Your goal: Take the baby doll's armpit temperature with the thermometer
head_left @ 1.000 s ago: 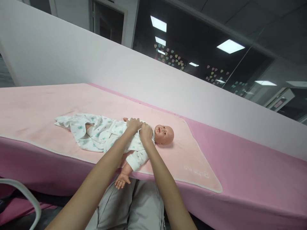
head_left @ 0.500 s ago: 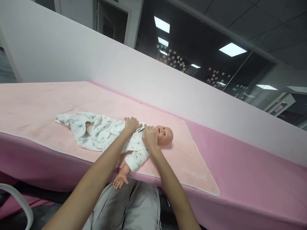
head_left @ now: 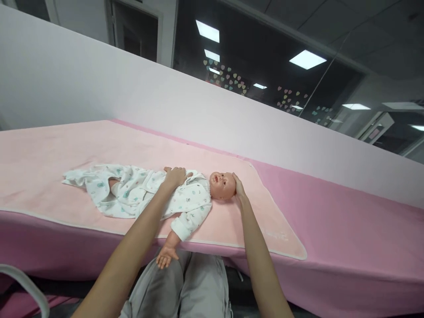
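A baby doll lies on its back on a pale pink blanket, dressed in a white printed garment. Its head points right and one bare arm hangs over the near edge. My left hand rests flat on the doll's chest, fingers spread. My right hand cups the top of the doll's head, fingers curved against it.
The blanket covers a long pink padded table with a white wall panel behind it. My grey-trousered legs are under the near edge. A white curved bar shows at lower left. Dark glass with heart stickers stands beyond.
My right hand left the garment at the doll's neck and moved right to the top of its head. My left hand stayed on the chest and flattened.
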The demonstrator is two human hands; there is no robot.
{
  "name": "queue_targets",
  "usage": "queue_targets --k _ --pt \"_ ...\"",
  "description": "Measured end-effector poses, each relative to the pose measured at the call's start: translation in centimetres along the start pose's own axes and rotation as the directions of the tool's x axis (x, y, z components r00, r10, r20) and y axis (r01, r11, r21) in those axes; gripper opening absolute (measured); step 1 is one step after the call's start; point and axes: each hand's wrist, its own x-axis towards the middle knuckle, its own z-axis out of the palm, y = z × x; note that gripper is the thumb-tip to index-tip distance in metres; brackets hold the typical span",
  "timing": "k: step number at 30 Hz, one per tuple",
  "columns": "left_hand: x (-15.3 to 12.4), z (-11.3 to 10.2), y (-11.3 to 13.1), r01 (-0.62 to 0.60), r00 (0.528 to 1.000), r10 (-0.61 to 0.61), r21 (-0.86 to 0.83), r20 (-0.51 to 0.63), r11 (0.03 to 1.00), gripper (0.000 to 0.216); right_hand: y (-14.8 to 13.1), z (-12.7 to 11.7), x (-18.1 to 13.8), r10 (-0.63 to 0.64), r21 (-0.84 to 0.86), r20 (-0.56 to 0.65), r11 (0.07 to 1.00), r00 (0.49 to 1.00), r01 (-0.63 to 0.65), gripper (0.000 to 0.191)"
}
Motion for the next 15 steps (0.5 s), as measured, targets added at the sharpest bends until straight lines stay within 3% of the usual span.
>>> queue_targets --k 3,5,9,15 --pt "-0.3 -0.5 0.0 0.005 0.999 -0.005 -0.001 0.037 1.0 0.058 1.3 0.1 -0.5 0.16 0.365 0.182 0.905 0.97 -0.218 0.058" --pt "-0.5 -0.8 0.2 0.002 0.999 -0.002 -0.001 0.045 1.0 0.058 1.9 0.0 -0.7 0.167 0.495 0.223 0.829 0.961 -0.259 0.056" --pt "-0.7 -0.9 0.4 0.008 1.0 -0.009 0.013 0.025 1.0 0.058 2.5 -0.8 -0.9 0.161 0.569 0.188 0.786 0.969 -0.241 0.055" --pt "-0.4 -0.5 0.4 0.035 0.999 -0.035 -0.011 0.009 0.999 0.056 2.6 -1.3 -0.9 0.211 0.542 0.168 0.796 0.963 -0.269 0.059"
